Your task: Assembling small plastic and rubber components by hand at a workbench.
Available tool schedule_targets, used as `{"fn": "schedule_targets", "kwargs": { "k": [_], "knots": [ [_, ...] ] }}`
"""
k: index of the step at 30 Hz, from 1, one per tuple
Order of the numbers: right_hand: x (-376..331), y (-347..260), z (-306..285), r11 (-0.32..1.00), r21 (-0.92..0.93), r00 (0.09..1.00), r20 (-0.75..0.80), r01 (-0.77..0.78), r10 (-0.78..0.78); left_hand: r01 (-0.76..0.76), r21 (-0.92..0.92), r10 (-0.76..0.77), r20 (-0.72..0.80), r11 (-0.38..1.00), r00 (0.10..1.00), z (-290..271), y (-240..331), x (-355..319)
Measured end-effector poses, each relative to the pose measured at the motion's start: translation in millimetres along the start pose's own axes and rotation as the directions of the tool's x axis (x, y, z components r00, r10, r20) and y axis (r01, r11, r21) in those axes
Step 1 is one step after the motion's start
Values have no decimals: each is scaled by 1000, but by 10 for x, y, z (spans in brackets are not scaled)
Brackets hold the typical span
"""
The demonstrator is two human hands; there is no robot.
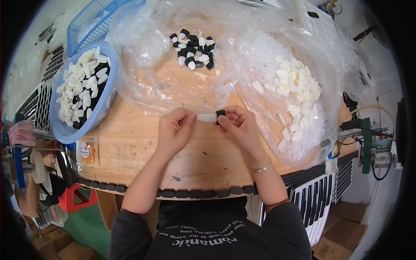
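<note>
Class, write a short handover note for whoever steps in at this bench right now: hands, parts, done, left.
Left hand pinches one end of a white piece. Right hand holds a black cap at its other end.
Done: a small pile of capped pieces on the plastic sheet; more in the blue bowl.
Left: the loose white pieces in the clear bag on the right.

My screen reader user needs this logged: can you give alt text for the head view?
Over a wooden table, the left hand holds a small white piece and the right hand presses a black cap on its end. A blue basket of pieces sits left, with plastic bags behind.
</note>
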State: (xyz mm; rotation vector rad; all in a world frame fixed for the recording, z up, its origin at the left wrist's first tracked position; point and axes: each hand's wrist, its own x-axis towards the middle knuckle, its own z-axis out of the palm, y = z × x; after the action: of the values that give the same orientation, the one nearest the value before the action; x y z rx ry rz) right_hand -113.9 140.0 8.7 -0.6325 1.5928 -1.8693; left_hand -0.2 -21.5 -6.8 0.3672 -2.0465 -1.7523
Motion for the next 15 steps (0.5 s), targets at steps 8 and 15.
{"fn": "schedule_targets", "kwargs": {
  "k": [8,15],
  "knots": [
    [40,-127,-152,933,-305,972,67,-194,224,-366,-73,328,-306,928,894,-190,171,43],
    [593,-824,184,750,-588,900,-81,304,-429,-665,-672,765,-225,327,603,-274,1591,-928]
  ]
}}
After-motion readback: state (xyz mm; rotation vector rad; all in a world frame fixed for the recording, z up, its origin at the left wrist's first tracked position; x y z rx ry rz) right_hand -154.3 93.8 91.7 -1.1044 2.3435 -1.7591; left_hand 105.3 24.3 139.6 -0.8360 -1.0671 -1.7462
